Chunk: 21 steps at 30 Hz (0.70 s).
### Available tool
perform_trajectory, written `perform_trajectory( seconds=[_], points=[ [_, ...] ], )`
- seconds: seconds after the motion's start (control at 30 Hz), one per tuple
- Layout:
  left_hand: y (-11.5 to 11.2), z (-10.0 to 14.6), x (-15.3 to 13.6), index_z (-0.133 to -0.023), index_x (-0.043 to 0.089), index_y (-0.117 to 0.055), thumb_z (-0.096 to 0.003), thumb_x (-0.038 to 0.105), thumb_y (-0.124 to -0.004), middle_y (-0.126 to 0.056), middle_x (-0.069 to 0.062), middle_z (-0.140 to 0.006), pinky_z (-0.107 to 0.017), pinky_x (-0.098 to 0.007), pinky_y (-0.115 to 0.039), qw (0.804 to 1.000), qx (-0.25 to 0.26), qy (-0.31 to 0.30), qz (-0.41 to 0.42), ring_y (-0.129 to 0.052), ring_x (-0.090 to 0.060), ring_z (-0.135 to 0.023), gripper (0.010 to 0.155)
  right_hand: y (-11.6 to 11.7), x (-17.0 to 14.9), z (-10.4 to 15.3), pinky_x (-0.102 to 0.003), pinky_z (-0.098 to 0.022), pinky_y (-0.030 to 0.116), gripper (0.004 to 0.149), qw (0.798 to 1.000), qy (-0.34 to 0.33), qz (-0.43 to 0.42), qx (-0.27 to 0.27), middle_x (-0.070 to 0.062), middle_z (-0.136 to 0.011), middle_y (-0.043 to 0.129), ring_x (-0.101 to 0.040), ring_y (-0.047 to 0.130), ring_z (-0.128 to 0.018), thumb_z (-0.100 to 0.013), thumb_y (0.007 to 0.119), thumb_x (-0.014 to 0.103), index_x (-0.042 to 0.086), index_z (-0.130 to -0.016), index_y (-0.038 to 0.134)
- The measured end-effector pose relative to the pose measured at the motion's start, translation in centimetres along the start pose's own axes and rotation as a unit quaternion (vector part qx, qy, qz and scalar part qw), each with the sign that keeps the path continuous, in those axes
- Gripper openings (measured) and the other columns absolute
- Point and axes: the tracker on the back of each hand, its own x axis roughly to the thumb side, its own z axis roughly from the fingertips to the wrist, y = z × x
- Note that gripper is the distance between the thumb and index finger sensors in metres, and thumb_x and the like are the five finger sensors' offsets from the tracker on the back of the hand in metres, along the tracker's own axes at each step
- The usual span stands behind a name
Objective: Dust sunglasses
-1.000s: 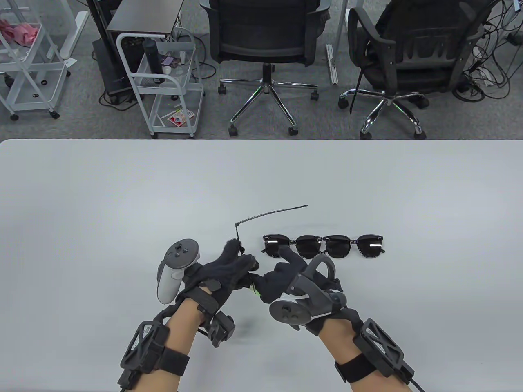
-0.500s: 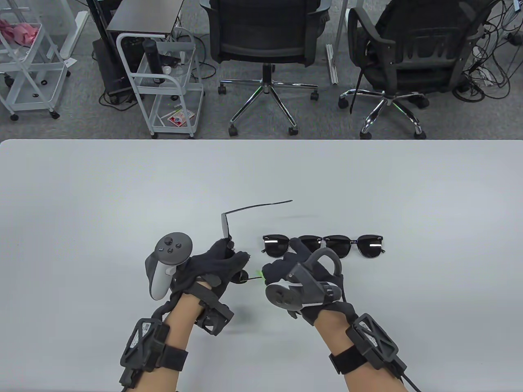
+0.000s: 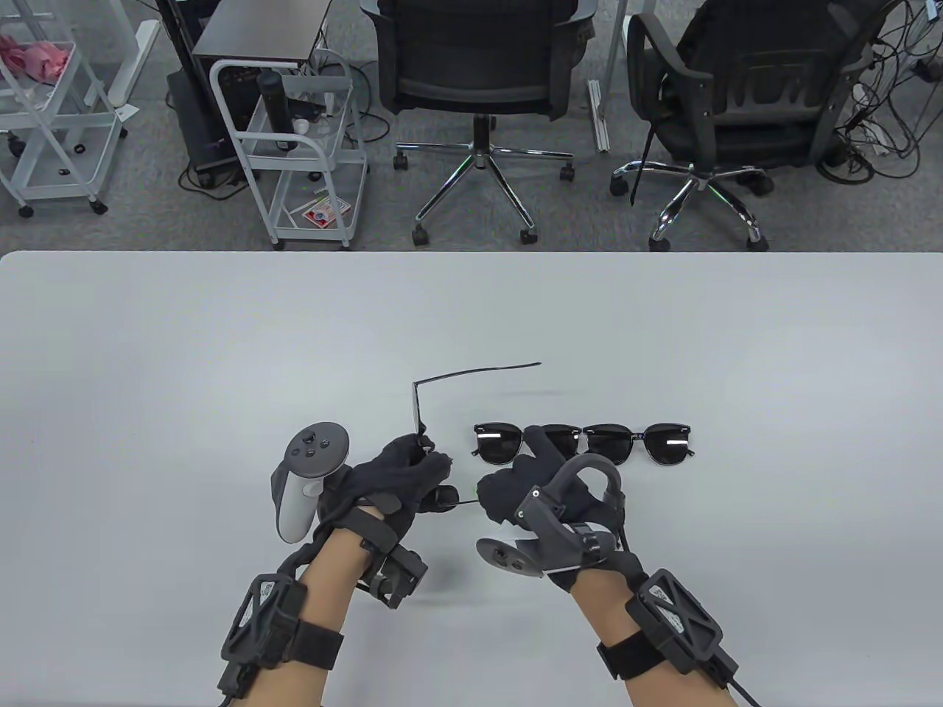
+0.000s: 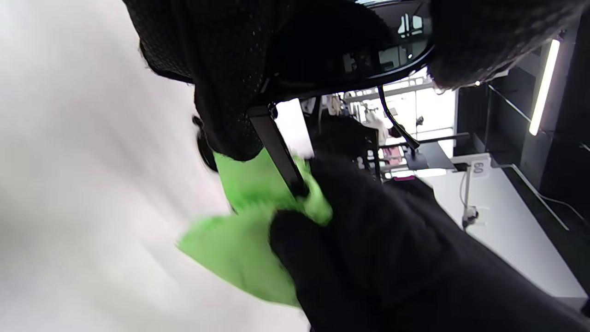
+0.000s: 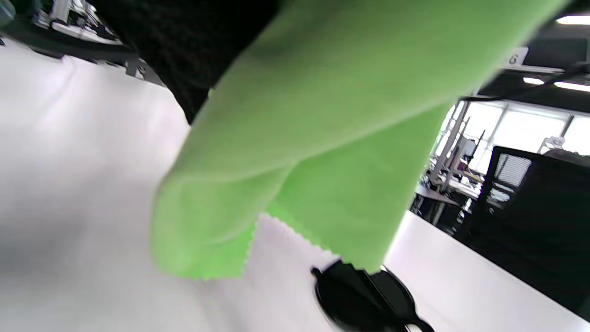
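My left grip (image 3: 401,471) pinches the held sunglasses (image 3: 421,412) by the front, just left of two pairs on the counter (image 3: 147,353). My right grip (image 3: 527,479) wraps the soft green cloth (image 4: 249,230) round one thin temple. Light and fragile, I judge; support near the hinge.

— How do the two hands sit?
— Both forearms come in from the bottom edge and angle toward each other. The left hand (image 3: 401,479) is low over the tabletop (image 3: 147,368), fingers curled, pinching a pair of sunglasses (image 3: 420,412) by the frame.
— And the right?
— The right hand (image 3: 527,482) sits just beside it, fingers bunched round a green cloth (image 4: 249,240), with one fingertip (image 3: 534,438) pointing away from the person.
— Trackers?
— One on the back of each hand.
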Motion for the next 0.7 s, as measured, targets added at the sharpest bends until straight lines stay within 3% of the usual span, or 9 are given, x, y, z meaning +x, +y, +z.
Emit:
perform_trajectory(
  seconds=[0.13, 0.23, 0.3, 0.57, 0.7],
  points=[
    [-0.7, 0.1, 0.5, -0.104, 0.013, -0.046, -0.0354, 0.070, -0.076, -0.074, -0.002, -0.097, -0.068, -0.040, -0.077, 1.000, 0.000, -0.012, -0.008, -0.107, -0.024, -0.074, 0.094, -0.4, 0.7, -0.2, -0.062, -0.060, 0.072, 0.043, 0.999, -0.007, 0.032, -0.012, -0.001, -0.062, 0.107, -0.025, 0.109, -0.053, -0.042, 0.080, 0.039, 0.014, -0.074, 0.094],
    [-0.6, 0.2, 0.6, -0.104, 0.012, -0.047, -0.0346, 0.070, -0.077, -0.076, -0.003, -0.096, -0.068, -0.042, -0.076, 1.000, 0.010, -0.010, -0.011, -0.111, -0.025, -0.070, 0.095, 0.1, -0.2, 0.0, -0.063, -0.060, 0.070, 0.043, 0.999, 0.018, -0.046, -0.021, -0.004, -0.060, 0.107, -0.028, 0.108, -0.051, -0.042, 0.081, 0.038, 0.012, -0.074, 0.095],
    [-0.4, 0.2, 0.8, -0.103, 0.012, -0.047, -0.0344, 0.071, -0.077, -0.077, -0.002, -0.095, -0.068, -0.042, -0.077, 0.999, 0.022, -0.012, -0.031, -0.113, -0.023, -0.066, 0.096, 0.4, -0.7, 0.1, -0.063, -0.060, 0.070, 0.043, 0.998, 0.027, -0.044, -0.020, -0.003, -0.060, 0.107, -0.026, 0.108, -0.051, -0.042, 0.080, 0.039, 0.014, -0.074, 0.094],
    [1.7, 0.7, 0.6, -0.103, 0.010, -0.049, -0.0340, 0.071, -0.078, -0.079, -0.002, -0.094, -0.067, -0.041, -0.078, 0.998, 0.057, -0.007, -0.041, -0.116, -0.021, -0.063, 0.096, 1.5, -3.3, 0.9, -0.063, -0.061, 0.069, 0.043, 0.996, 0.077, -0.050, 0.013, -0.002, -0.061, 0.107, -0.026, 0.108, -0.052, -0.041, 0.080, 0.039, 0.016, -0.074, 0.094],
    [2.7, 0.9, 0.6, -0.102, 0.011, -0.050, -0.0338, 0.071, -0.079, -0.080, -0.002, -0.093, -0.066, -0.041, -0.078, 0.994, 0.079, -0.004, -0.071, -0.116, -0.021, -0.062, 0.096, 2.9, -5.0, 1.9, -0.064, -0.061, 0.069, 0.042, 0.992, 0.105, -0.046, 0.055, -0.002, -0.061, 0.107, -0.026, 0.108, -0.052, -0.042, 0.080, 0.039, 0.016, -0.074, 0.094]
  ],
)
